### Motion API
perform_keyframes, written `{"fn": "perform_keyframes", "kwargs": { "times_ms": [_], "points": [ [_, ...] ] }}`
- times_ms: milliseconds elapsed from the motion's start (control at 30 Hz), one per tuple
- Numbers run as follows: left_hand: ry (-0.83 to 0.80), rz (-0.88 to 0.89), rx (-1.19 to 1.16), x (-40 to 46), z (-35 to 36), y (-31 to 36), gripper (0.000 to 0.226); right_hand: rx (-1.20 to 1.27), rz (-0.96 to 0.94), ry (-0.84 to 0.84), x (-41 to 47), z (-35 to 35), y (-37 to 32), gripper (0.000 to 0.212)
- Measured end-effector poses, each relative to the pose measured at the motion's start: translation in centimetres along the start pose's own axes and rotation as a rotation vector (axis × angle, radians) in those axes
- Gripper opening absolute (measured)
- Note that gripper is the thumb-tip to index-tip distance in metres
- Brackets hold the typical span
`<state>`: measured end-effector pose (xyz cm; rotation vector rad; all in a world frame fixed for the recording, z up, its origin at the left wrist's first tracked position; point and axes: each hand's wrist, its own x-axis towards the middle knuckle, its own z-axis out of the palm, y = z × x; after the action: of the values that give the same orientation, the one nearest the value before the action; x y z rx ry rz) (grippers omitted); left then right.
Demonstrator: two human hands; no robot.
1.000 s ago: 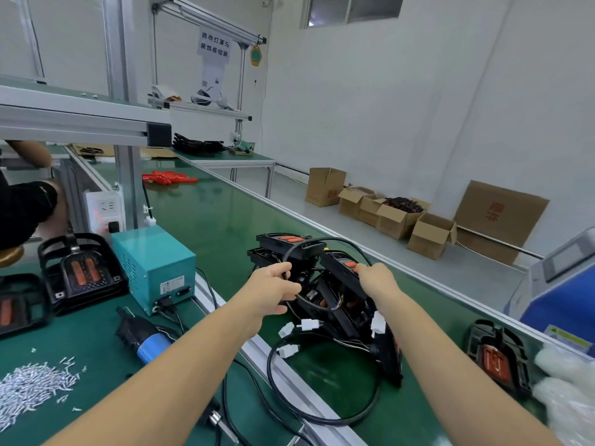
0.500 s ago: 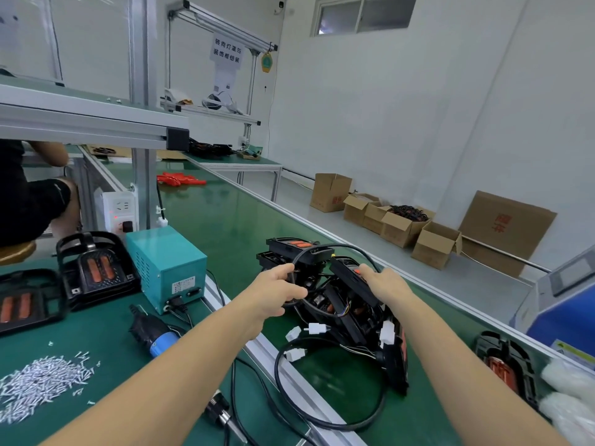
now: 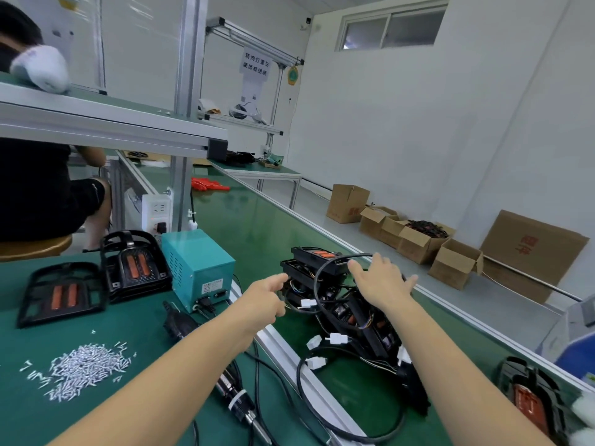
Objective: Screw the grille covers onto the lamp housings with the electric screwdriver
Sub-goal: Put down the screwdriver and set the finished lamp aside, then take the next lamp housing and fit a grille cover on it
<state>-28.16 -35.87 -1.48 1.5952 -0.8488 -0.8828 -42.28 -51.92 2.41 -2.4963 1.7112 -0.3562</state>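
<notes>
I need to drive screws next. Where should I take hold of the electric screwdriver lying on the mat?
Grip the electric screwdriver around its thick dark body, coming from above with the left hand. It lies flat, its bit end toward you and its cable end toward the teal power box, so the barrel's sides are exposed.

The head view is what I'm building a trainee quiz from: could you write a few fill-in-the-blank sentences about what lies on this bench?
The loose pile of small silver screws lies on the ____ bench mat.
The teal metal power box stands just ____ of the black grille covers with orange strips.
The right hand rests, fingers spread, on the heap of black ____ housings.

Missing: green; right; lamp
</notes>
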Motion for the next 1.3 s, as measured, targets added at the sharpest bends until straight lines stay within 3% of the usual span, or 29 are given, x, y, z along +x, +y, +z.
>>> {"fn": "perform_keyframes", "kwargs": {
  "times_ms": [467,600,733,867,1300],
  "points": [
    [0.266,0.001,0.249,-4.9,-8.4,-3.8,0.079,0.195,-0.494,-0.207,-9.7,6.9,-13.2,0.056],
    [0.353,-0.002,0.479,-7.1,-11.1,-4.7,0.078,0.272,-0.539,-0.277,-12.2,8.4,-17.2,0.052],
    [0.422,-0.132,0.954,-9.3,-13.7,-5.8,0.074,0.261,-0.63,-0.329,-14.9,9.5,-20.3,0.063],
    [0.467,-0.256,1.161,-12.0,-16.1,-8.0,0.069,0.225,-0.715,-0.397,-17.9,10.7,-22.8,0.066],
    [0.643,-0.431,1.093,-20.5,-23.1,-12.5,0.069,0.185,-0.901,-0.549,-25.6,14.3,-30.4,0.063]
  ]
}}
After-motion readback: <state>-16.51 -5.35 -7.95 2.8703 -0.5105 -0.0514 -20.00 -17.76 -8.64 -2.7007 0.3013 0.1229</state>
